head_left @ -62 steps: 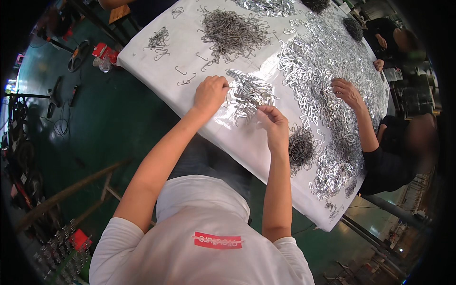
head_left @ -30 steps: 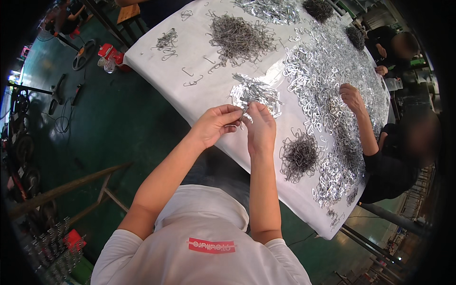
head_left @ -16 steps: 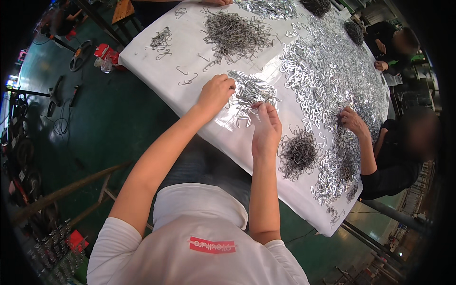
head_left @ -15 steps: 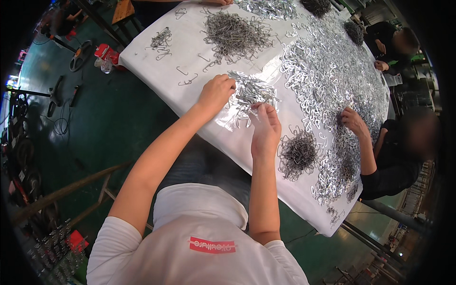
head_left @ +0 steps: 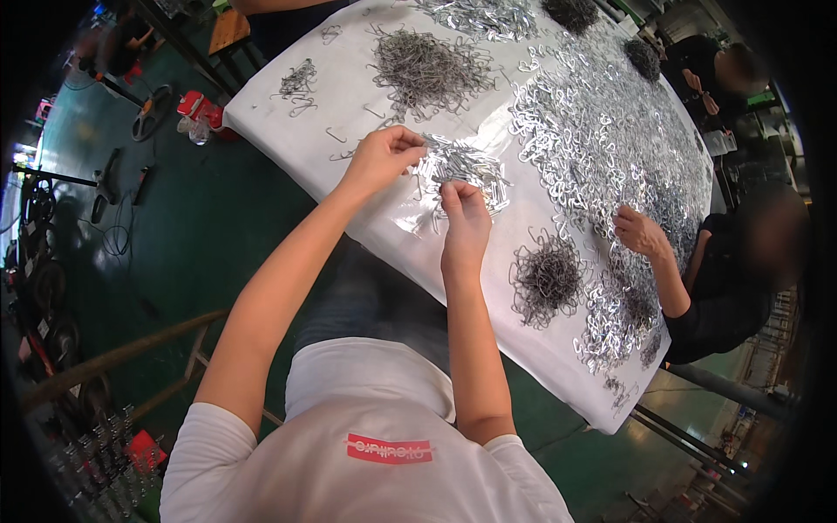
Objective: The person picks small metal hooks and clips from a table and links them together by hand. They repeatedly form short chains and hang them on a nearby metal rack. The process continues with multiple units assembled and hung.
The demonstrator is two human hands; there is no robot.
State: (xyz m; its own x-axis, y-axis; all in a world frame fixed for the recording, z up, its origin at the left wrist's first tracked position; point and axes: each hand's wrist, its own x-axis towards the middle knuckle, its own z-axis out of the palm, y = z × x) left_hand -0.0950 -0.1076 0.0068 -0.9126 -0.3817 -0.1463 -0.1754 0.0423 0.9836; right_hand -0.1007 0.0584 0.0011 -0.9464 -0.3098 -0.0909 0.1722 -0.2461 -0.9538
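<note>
In front of me a small pile of shiny flat metal pieces point(head_left: 478, 166) lies on the white-covered table point(head_left: 349, 91). At the pile's left edge is my left hand point(head_left: 384, 161), thumb and fingertips pinched together. My right hand point(head_left: 466, 222) is at its near edge, also in a pinch. Whatever is between the fingertips of either hand is too small to make out. To the right of my right hand sits a heap of dark wire hooks point(head_left: 549, 277). A larger heap of grey wire hooks point(head_left: 427, 74) lies beyond my hands.
Shiny metal hooks point(head_left: 593, 144) spread widely over the table's right side. A co-worker's hand point(head_left: 641, 234) reaches over them from the right. Another person's forearm point(head_left: 279, 4) is at the far edge. A red container point(head_left: 200, 109) stands past the left corner; several loose hooks point(head_left: 298, 83) lie nearby.
Both my hands have shifted left, the right one drawing nearer the left. The co-worker's hand on the right has moved slightly left and down. At the far edge, another person's hand has left view.
</note>
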